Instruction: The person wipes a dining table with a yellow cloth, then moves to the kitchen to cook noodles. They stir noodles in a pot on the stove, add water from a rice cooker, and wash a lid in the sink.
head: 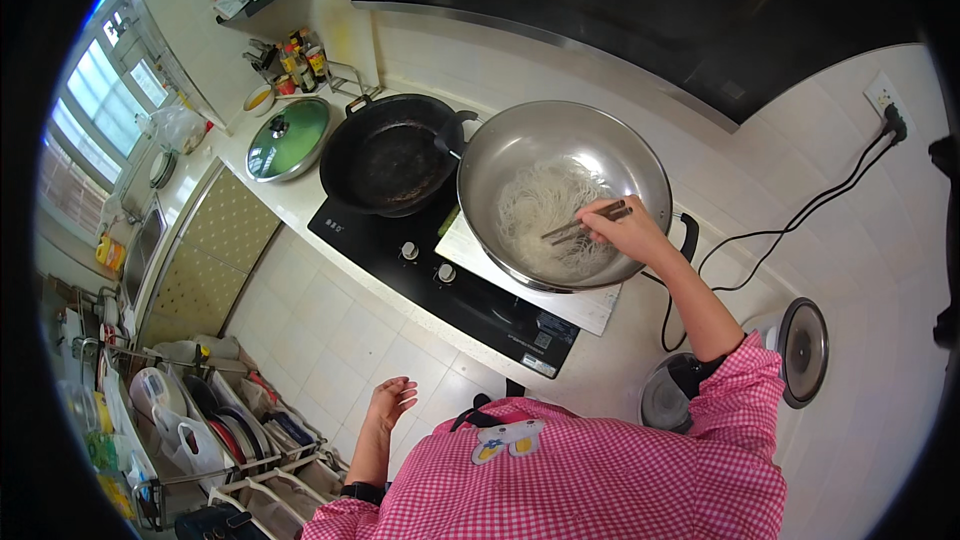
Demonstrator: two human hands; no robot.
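My right hand [616, 226] grips a pair of dark chopsticks [568, 229], their tips down among thin white noodles [536, 202]. The noodles lie in cloudy liquid inside a large stainless steel pot [592, 124], which rests on a pale board [600, 315] over the right side of the black gas cooktop [480, 319]. My left hand [394, 399] hangs beside my body above the floor, fingers slightly bent and holding nothing. To the left of the pot sits a black wok [390, 157], with no food visible in it.
A green glass lid [289, 139] lies left of the wok, near a bowl of orange-yellow liquid [259, 100] and sauce bottles [304, 60]. Black cords [795, 225] run from the wall outlet behind the pot. Racks of pans and lids [217, 427] stand at lower left.
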